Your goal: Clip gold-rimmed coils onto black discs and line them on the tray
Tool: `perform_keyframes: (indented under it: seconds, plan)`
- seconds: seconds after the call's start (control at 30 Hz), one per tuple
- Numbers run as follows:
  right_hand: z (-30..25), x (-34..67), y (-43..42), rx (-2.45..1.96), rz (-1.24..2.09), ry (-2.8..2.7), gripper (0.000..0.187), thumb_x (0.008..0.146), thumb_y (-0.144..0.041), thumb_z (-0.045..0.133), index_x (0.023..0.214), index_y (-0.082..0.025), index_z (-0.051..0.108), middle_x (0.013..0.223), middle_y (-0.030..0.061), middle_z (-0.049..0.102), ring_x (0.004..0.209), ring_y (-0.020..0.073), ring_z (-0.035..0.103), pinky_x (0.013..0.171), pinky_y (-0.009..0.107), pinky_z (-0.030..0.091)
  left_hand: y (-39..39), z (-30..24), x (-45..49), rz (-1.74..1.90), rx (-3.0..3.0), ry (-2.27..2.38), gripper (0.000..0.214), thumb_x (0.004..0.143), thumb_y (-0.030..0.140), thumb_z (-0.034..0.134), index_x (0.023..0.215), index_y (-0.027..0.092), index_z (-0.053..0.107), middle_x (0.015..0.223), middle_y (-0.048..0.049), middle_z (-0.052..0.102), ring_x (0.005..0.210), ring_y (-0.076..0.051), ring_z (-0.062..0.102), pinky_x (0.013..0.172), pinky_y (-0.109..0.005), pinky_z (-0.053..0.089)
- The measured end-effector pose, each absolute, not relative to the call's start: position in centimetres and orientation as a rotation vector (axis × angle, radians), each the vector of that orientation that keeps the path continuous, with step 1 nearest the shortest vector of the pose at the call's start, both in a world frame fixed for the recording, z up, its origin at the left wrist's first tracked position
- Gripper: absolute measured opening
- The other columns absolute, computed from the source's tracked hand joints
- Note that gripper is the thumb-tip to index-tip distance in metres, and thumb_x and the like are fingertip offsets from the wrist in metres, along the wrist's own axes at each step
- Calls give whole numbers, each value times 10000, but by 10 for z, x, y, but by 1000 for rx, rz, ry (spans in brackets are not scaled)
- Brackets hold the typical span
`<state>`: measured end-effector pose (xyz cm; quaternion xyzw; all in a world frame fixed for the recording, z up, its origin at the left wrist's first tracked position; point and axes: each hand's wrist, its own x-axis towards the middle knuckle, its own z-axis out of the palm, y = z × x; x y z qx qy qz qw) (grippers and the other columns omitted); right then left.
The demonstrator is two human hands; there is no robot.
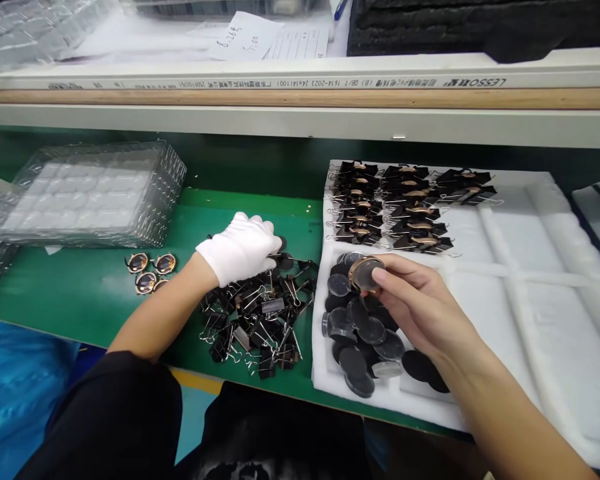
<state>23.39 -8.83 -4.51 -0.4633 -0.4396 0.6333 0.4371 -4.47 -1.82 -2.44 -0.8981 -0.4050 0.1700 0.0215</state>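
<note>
Bare right hand (423,300) pinches a gold-rimmed dark round disc (363,273) above flat black discs (353,363); white-gloved left hand (243,248), grip unclear, is at black metal binder clips (273,305).

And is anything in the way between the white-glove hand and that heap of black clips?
No, nothing visible: the gloved left hand is at the far edge of the black clips. Dark discs show beside it, leaving the heap's near side uncovered.
</note>
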Motion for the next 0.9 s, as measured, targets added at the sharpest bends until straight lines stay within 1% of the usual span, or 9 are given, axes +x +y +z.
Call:
perform_keyframes:
  seconds: [0.1, 0.2, 0.27, 0.33, 0.4, 0.53, 0.67, 0.8, 0.9]
  plan:
    - [-46, 236, -89, -1158, 1581, -1099, 161, 850, -426, 833, 906, -275, 820, 939, 29, 783, 810, 140, 682, 699, 201, 557, -15, -19, -48, 537, -2758, -1232, 233, 987, 328, 564, 921, 172, 724, 866, -104, 689, 874, -290, 669, 768, -384, 393]
    - [-47, 237, -90, -1090, 1579, -1195, 117, 886, -399, 805, 950, -302, 825, 984, 29, 780, 887, 159, 717, 753, 222, 588, -14, -11, -52, 317, -2747, -1263, 342, 1030, 392, 504, 918, 155, 724, 846, -102, 692, 803, -254, 668, 736, -360, 395]
    - [-47, 236, -92, -1023, 1560, -1307, 98, 907, -359, 789, 986, -315, 829, 1156, 38, 761, 1093, 197, 715, 885, 254, 599, -18, -8, -48, 25, -2852, -1308, 341, 1034, 411, 511, 934, 166, 726, 879, -78, 709, 809, -220, 672, 744, -338, 419]
    - [-47, 233, -93, -970, 1544, -1404, 116, 922, -317, 776, 1024, -325, 828, 1400, 33, 670, 1323, 237, 623, 1019, 287, 568, -28, -8, -37, -390, -3028, -1353, 275, 1026, 372, 547, 930, 184, 724, 900, -35, 724, 825, -172, 673, 773, -301, 450]
    - [-47, 230, -95, -927, 1552, -1456, 147, 933, -287, 765, 1059, -335, 822, 1532, 21, 578, 1423, 253, 544, 1072, 305, 547, -41, -10, -23, -850, -3142, -1401, 210, 1012, 312, 577, 914, 190, 718, 903, -4, 731, 819, -127, 665, 778, -256, 469]
    - [-48, 227, -97, -862, 1517, -1450, 137, 923, -252, 772, 1028, -324, 822, 1290, 57, 747, 1307, 227, 649, 964, 270, 603, -59, -14, -2, -1350, -3129, -1688, 208, 984, 340, 604, 888, 188, 707, 842, 9, 711, 738, -101, 630, 680, -219, 471]
    - [-46, 229, -99, -907, 1415, -1415, 159, 904, -206, 781, 1017, -310, 820, 1193, 55, 784, 1055, 185, 764, 870, 236, 633, -60, -10, -5, -1023, -3322, -1790, 305, 976, 463, 542, 930, 182, 650, 714, 29, 638, 603, -92, 551, 575, -220, 421]
    - [-41, 235, -99, -907, 1377, -1480, 228, 899, -143, 760, 1035, -316, 818, 1177, 37, 784, 1090, 173, 754, 877, 204, 627, -59, -8, -8, -579, -3295, -1710, 475, 838, 539, 648, 602, 196, 421, 494, 73, 353, 488, -72, 293, 489, -246, 254]
    - [-37, 240, -99, -911, 1402, -1558, 230, 896, -131, 755, 1029, -308, 820, 1181, 38, 779, 1092, 171, 754, 857, 185, 626, -61, -10, -4, -503, -3285, -1691, 586, 779, 569, 681, 531, 196, 303, 476, 73, 254, 500, -71, 210, 483, -266, 198]
